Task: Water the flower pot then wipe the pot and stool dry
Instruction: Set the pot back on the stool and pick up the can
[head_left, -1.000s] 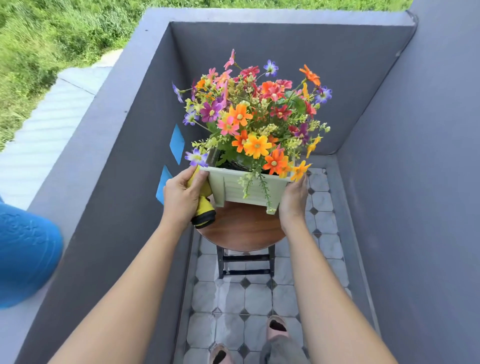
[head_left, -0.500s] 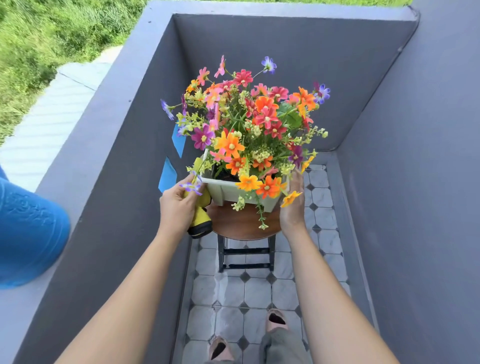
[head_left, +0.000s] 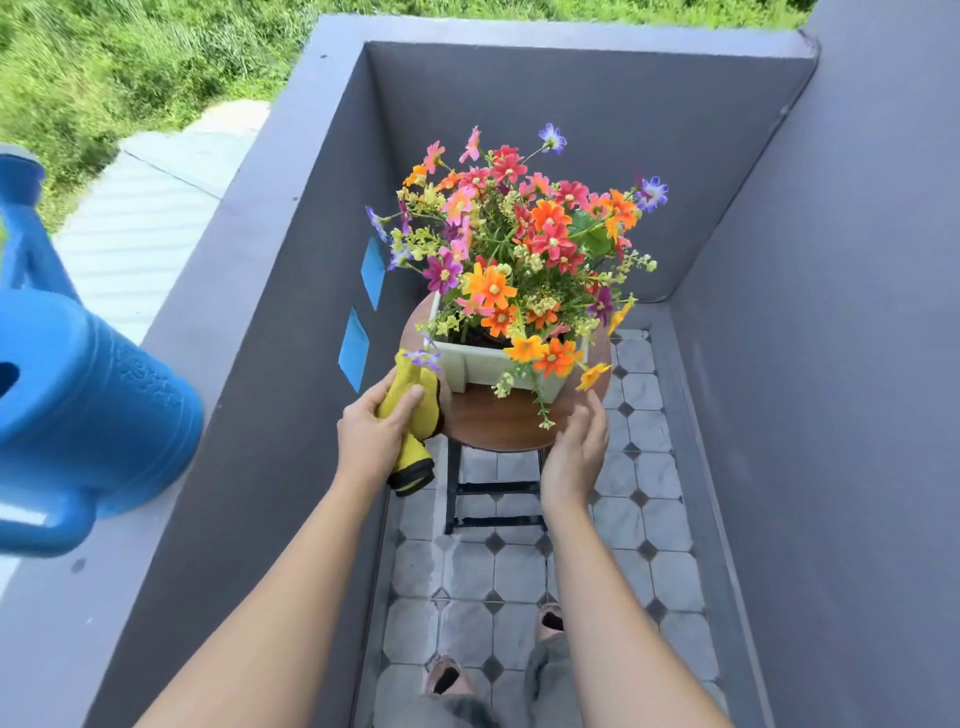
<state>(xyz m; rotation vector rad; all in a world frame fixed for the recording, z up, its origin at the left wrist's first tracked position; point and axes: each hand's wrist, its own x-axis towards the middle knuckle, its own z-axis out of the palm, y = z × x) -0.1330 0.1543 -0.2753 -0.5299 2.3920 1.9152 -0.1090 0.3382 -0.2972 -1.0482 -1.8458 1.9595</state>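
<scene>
Left grip (head_left: 371, 434) clenched round the cloth (head_left: 415, 410) at the stool (head_left: 498, 423) rim. Right grip (head_left: 574, 452) released, fingers straight, just beside the opposite rim. Pot (head_left: 483, 364) upright on the stool. Best practice: steady the pot with the free grip, wipe its walls downward, then the seat.

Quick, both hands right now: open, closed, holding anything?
Left hand: grips the yellow cloth.
Right hand: open, fingers straight, holding nothing, beside the stool.
</scene>
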